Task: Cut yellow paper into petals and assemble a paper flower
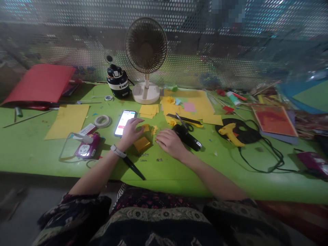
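Note:
My left hand [132, 132] hovers over the right edge of a lit phone [125, 123], its fingers apart and nothing held. Below its fingertips is a small orange paper piece [141, 144] on the green table [174, 169]. My right hand [169, 141] rests palm down beside small yellow paper scraps [154, 130], its fingers bent and close together; whether anything is beneath them is hidden. Just right of it lies a black object [188, 138], with scissors [185, 123] and a yellow-ended cutter [188, 120] behind. Yellow sheets [149, 110] lie behind the hands.
A fan [146, 93] and black bottle [118, 83] stand at the back. Left are a tape roll [102, 121] and purple power strip [87, 147]. On the right lies a yellow glue gun [232, 134] with its cable. A black marker [134, 168] lies near the front edge.

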The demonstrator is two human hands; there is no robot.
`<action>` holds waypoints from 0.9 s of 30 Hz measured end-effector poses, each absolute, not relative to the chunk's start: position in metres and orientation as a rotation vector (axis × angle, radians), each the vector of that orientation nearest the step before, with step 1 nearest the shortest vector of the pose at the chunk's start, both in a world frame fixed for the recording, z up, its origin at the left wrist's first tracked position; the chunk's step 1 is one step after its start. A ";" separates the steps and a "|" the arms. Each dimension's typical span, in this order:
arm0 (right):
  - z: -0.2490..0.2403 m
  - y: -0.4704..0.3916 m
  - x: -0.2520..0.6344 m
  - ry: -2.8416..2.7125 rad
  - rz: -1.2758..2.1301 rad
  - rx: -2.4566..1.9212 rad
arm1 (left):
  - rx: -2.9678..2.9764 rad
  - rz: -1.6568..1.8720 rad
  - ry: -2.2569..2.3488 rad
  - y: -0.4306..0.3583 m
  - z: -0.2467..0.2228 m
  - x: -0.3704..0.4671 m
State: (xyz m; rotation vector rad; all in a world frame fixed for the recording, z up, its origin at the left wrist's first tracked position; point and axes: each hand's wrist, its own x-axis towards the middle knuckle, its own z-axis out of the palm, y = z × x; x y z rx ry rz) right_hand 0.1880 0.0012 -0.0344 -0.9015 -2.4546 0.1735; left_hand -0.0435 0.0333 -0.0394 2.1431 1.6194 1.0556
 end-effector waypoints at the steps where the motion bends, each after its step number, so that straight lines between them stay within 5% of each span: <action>1: -0.033 0.001 0.188 -2.457 0.164 -0.880 | 2.172 1.081 1.608 0.033 -0.037 -0.041; 27: -0.027 -0.006 0.189 -2.785 0.038 -0.788 | 2.475 0.672 1.399 0.092 -0.032 0.062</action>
